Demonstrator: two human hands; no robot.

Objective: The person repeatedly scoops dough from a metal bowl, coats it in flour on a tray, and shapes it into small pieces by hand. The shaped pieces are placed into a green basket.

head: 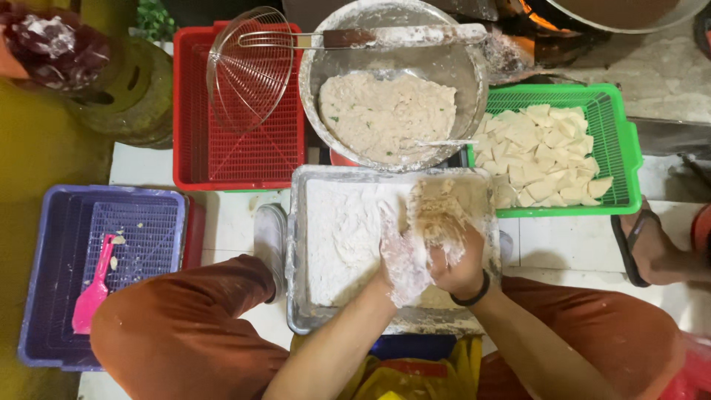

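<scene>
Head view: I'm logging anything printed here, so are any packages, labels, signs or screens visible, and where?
None visible: no packages, labels, signs or screens.
Only open containers surround the hands: a flour tray, a batter bowl, and red, green and purple baskets.

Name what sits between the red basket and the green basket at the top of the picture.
In the head view, a round metal bowl of pale batter sits between the red basket and the green basket. A wire skimmer rests across its rim.
</scene>
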